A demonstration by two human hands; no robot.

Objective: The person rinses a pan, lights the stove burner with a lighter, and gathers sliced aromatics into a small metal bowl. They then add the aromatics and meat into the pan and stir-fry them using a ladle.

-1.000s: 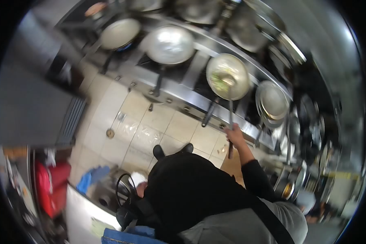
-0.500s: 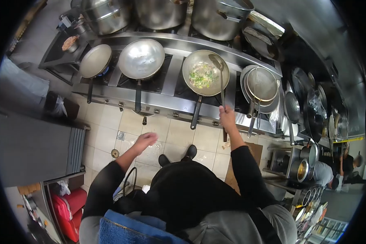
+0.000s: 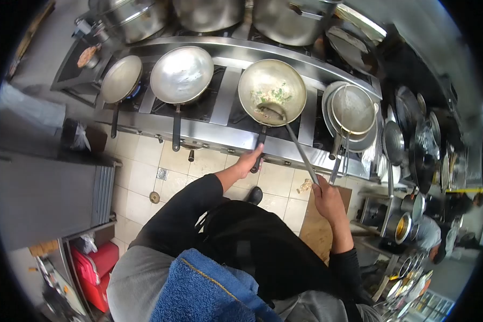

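A wok (image 3: 247, 88) with a black handle stands on the range, chopped green and pale food (image 3: 284, 96) spread in its bottom. My left hand (image 3: 248, 162) is wrapped round the wok's handle (image 3: 261, 140). In my right hand (image 3: 328, 201) is a long-handled ladle (image 3: 300, 150). Its bowl rests inside the wok at the near side, beside the food. Left of this wok sits a second, bare-bottomed wok (image 3: 181, 75), and beyond it a smaller frying pan (image 3: 122, 79) over a blue flame.
Large stockpots (image 3: 209, 13) line the back of the range. To the right, strainers (image 3: 354, 110) lie on stacked pans, and several pans hang on the wall. A grey cabinet (image 3: 48, 182) stands at left. Another person (image 3: 428, 233) bends over at far right.
My left hand has moved up and right and taken hold of the wok handle. My right hand has drawn back down and right, and the ladle's bowl has come to the wok's near side.
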